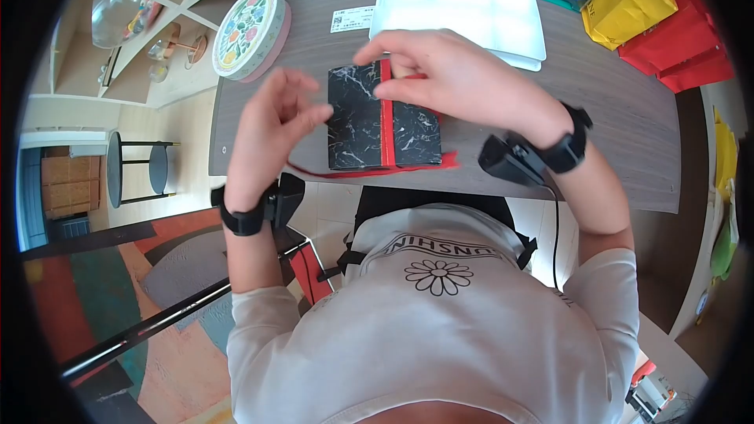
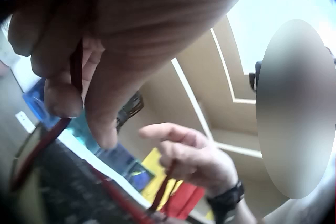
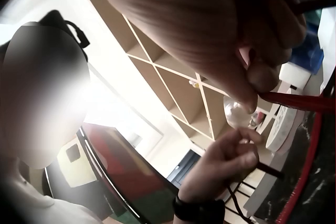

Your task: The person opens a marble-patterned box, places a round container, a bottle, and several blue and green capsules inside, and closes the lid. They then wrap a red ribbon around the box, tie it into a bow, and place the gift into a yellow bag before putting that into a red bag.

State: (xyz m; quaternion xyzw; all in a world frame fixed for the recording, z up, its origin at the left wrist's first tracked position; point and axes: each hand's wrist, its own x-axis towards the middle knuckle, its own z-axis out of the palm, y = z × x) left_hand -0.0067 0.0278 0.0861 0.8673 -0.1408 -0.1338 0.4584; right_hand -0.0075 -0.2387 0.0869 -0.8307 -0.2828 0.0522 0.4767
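Note:
A black box with white marbling (image 1: 353, 129) lies on the table, a red ribbon (image 1: 386, 137) running across its top. The left hand (image 1: 276, 122) is raised just left of the box. In the left wrist view, a length of red ribbon (image 2: 76, 71) passes between its curled fingers. Over the box's far right part, the right hand (image 1: 452, 78) pinches another stretch of red ribbon (image 3: 294, 100) between thumb and fingers, clearest in the right wrist view. Along the box's near side lies more loose ribbon (image 1: 353, 173), its cut end at the right corner.
Behind the box sits a white divided tray (image 1: 463, 16), with a small printed label (image 1: 352, 20) beside it. A round floral tin (image 1: 250, 31) stands at the far left. Blue and green bins line the back; yellow (image 1: 628, 0) and red bags (image 1: 683, 47) stand at the right.

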